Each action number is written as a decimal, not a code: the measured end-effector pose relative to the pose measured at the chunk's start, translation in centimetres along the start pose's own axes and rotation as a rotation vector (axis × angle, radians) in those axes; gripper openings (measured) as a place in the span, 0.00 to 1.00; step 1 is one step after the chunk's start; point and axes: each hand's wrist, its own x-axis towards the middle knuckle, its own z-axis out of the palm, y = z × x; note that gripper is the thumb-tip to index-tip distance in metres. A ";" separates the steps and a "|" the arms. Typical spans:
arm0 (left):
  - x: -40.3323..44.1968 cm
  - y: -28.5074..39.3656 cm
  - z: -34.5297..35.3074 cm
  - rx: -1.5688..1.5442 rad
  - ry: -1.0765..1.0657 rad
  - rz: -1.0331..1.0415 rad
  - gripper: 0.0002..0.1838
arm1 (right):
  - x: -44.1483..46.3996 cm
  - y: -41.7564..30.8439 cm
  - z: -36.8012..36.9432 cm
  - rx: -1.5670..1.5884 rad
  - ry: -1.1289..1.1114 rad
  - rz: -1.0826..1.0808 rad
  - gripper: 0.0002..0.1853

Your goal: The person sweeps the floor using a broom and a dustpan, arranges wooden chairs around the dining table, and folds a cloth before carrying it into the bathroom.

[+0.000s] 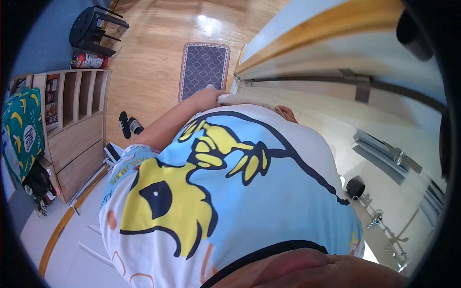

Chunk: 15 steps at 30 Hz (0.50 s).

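In front of my shirt (269, 192), a strip of light beige cloth (245, 100) runs between my two hands. My left hand (209, 98) is closed on its left end, with the fingers mostly turned away from the camera. At the cloth's other end, the fingers of my right hand (288, 114) are bent round it; the shirt hides the rest of that hand and arm. What hangs below the cloth is hidden behind the shirt.
A grey patterned mat (205, 69) lies on the wood floor beyond my hands. At the left stand a wooden shelf unit (77, 129), a fire extinguisher (90, 60) and a black stool (93, 31). Tiled wall with metal fixtures (377, 218) is at the right.
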 end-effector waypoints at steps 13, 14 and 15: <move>-3.1 -2.9 -10.4 0.032 -0.017 -0.120 0.23 | -0.7 -17.6 12.1 -0.211 -0.017 -0.250 0.25; -3.3 -2.2 -11.3 0.050 -0.012 -0.115 0.23 | -0.2 -18.0 12.0 -0.249 -0.040 -0.267 0.25; -3.4 -1.7 -12.3 0.058 -0.003 -0.171 0.23 | 0.7 -18.1 11.9 -0.264 -0.038 -0.277 0.24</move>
